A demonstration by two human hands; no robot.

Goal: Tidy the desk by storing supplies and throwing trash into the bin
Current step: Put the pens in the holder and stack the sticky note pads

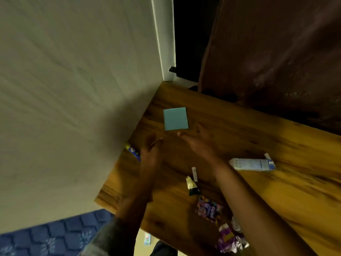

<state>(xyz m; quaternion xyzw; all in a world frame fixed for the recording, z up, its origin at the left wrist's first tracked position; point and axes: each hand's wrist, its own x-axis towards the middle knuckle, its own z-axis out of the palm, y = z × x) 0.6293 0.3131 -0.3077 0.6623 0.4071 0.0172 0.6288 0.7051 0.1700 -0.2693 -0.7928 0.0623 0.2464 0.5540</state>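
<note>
Head view: wooden desk [276,154] against a pale wall [73,89], dark curtain [276,43] behind. Far from tidy, by the look of it. Blue pad [175,118] flat near the far corner, not yet stored. White carton [251,164] on its side to the right. Gold scrap [191,185] and thin strip [194,173] mid-desk; two wrappers [209,209] [230,237] toward the near edge. Small packet [133,151] wedged by the wall. Slip [147,239] on the floor below. No bin or storage in view. Left hand [151,146] above the desk, fingers loosely curled, holding nothing as far as blur allows. Right hand [195,140] spread flat, fingertips just short of the pad. Likely step: picking up the pad; all trash left.
</note>
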